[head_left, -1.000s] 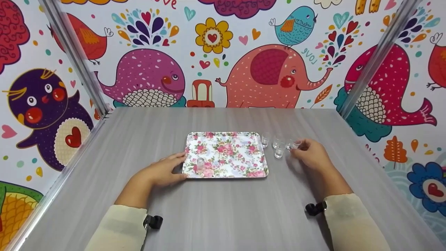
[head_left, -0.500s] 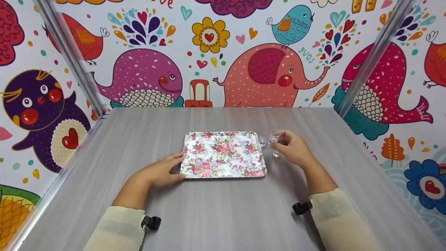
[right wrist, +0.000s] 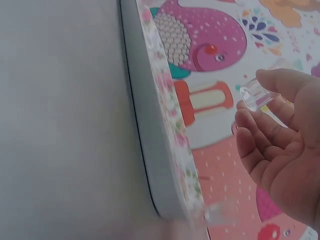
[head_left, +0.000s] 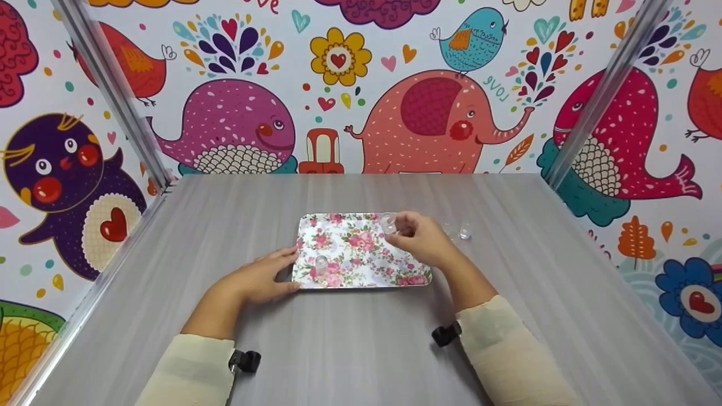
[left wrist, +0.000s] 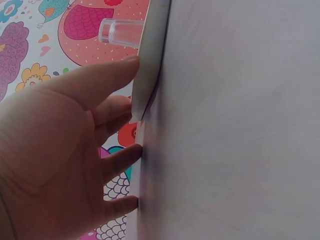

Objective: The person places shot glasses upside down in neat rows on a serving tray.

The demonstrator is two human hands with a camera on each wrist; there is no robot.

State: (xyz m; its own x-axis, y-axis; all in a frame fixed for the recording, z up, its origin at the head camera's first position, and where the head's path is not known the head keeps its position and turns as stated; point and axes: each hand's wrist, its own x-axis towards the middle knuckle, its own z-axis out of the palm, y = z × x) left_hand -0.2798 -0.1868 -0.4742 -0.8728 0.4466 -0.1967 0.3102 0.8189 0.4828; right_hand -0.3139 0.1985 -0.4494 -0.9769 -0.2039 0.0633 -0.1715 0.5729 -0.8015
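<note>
Right hand [head_left: 423,239] is pinching a cup [right wrist: 254,97] above the tray [head_left: 364,268]; left hand [head_left: 260,277], fingers spread, is only touching its edge.

2 metal posts [head_left: 114,93] stand along walls [head_left: 333,124] printed with cartoon animals [head_left: 237,113].

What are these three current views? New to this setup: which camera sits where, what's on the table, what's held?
No robot: a person works bare-handed. A head-worn camera took the wide picture, looking forward and down. The sideways close-ups come from the black left-wrist camera and the black right-wrist camera.

On the grey table lies a rose-patterned tray. The left hand touches its left edge; a small clear cup sits on it nearby. The right hand holds another clear cup above the tray. More clear cups stand to the tray's right, partly hidden by that hand.
</note>
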